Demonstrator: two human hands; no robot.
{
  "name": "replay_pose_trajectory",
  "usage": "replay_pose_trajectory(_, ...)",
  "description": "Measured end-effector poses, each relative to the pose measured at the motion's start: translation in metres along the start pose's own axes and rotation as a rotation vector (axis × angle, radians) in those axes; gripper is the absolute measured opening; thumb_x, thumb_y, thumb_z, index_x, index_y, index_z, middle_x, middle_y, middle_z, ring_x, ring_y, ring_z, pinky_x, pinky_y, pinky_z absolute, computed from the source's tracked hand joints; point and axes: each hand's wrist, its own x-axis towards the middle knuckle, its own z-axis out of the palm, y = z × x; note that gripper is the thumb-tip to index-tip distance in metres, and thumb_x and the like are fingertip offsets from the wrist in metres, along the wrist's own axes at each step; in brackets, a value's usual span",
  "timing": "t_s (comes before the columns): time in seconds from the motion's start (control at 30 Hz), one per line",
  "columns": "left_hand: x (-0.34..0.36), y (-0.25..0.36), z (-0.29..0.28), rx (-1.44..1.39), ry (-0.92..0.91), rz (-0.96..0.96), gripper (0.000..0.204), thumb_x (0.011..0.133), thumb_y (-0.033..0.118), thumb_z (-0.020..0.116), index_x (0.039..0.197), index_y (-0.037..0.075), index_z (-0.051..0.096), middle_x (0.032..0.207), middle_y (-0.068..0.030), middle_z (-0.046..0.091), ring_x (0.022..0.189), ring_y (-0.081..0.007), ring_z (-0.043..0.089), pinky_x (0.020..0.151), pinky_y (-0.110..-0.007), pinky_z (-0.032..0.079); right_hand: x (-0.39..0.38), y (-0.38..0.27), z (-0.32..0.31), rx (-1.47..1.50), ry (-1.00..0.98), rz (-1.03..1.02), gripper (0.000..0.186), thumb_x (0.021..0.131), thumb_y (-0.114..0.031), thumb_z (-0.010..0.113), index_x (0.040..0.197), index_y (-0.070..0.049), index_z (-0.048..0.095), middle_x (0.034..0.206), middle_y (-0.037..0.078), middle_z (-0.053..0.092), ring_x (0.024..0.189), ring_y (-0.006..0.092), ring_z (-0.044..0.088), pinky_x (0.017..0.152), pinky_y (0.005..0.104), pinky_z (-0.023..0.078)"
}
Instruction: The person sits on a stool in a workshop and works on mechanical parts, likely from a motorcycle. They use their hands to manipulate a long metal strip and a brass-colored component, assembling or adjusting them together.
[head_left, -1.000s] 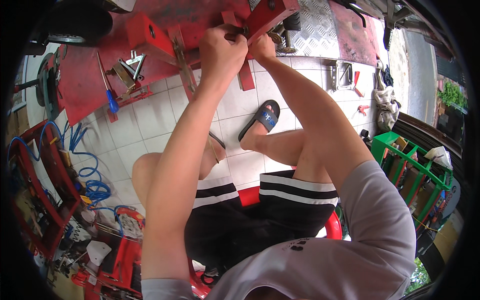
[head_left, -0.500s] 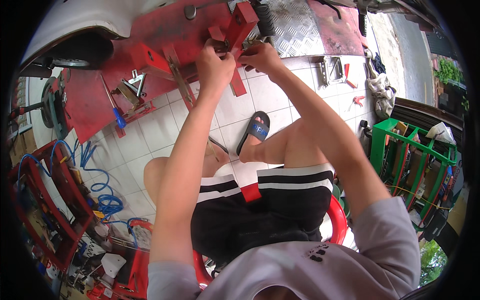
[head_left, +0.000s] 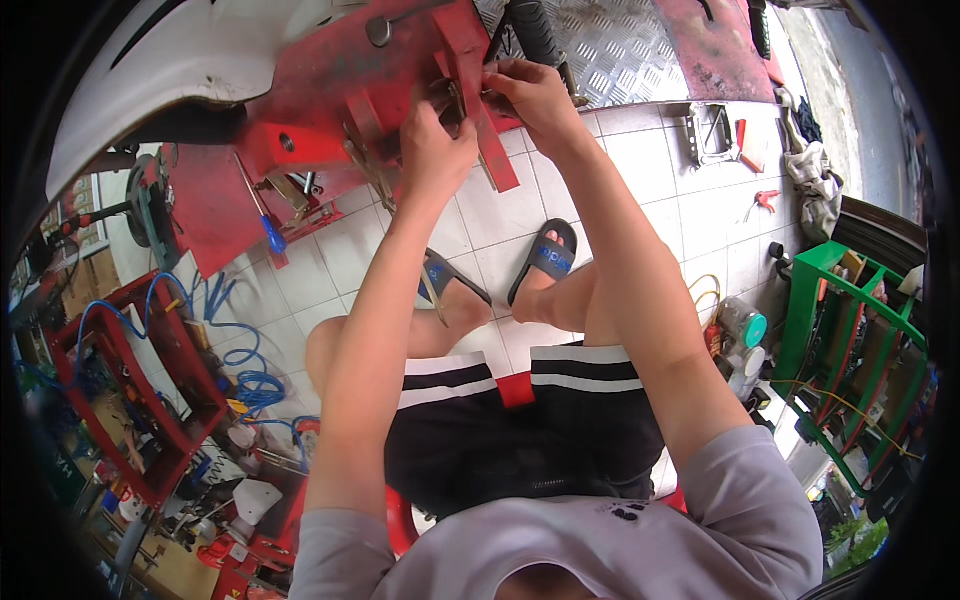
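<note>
My left hand (head_left: 440, 138) has curled fingers at the left side of a red steel upright (head_left: 462, 48) at top centre, gripping something hidden among them. My right hand (head_left: 532, 98) reaches the upright's right side, its fingers pinched on something too small to make out. A second red block with a hole (head_left: 265, 145) sits left of my hands, beside a long narrow metal bar (head_left: 365, 165). These stand on a worn red platform (head_left: 330, 65), with metal tools (head_left: 298, 188) and a blue-handled screwdriver (head_left: 273, 233) toward its left edge.
White vehicle bodywork (head_left: 150, 75) overhangs at upper left. Checker plate (head_left: 625, 60) is at the back. Metal tools (head_left: 710, 135) lie on the tiled floor (head_left: 620, 210). A red rack (head_left: 200, 410) and blue hose (head_left: 255, 390) are left, a green rack (head_left: 815, 255) right.
The view has shifted, bringing more white bodywork in. My left hand has moved down slightly in the picture; my right hand now reaches more from the right of the upright, wrist bent inward.
</note>
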Motion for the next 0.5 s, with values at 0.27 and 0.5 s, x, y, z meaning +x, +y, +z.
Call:
replay_pose_trajectory(0.27,0.004,0.002,-0.005,-0.007,-0.045,0.021,0.041,0.083,-0.003,0.059,0.122,-0.005,0.044,0.124,-0.0194,0.058,0.115,-0.0272,0.061,0.092,-0.035,0.053,0.007,0.004,-0.004,-0.161,-0.063,-0.050,0.014,0.090,-0.005,0.065,0.102,0.002,0.067,0.092,0.006,0.068,0.082,0.0103,0.063,0.073,0.0245,0.052)
replay_pose_trajectory(0.5,0.004,-0.007,-0.007,0.029,-0.037,0.067,0.039,0.084,-0.005,0.058,0.120,-0.005,0.046,0.120,-0.0198,0.059,0.115,-0.0275,0.061,0.095,-0.035,0.050,0.003,-0.007,0.001,-0.408,0.030,-0.043,0.020,0.090,-0.017,0.068,0.095,0.002,0.069,0.081,0.003,0.066,0.072,0.0086,0.059,0.065,0.0254,0.049)
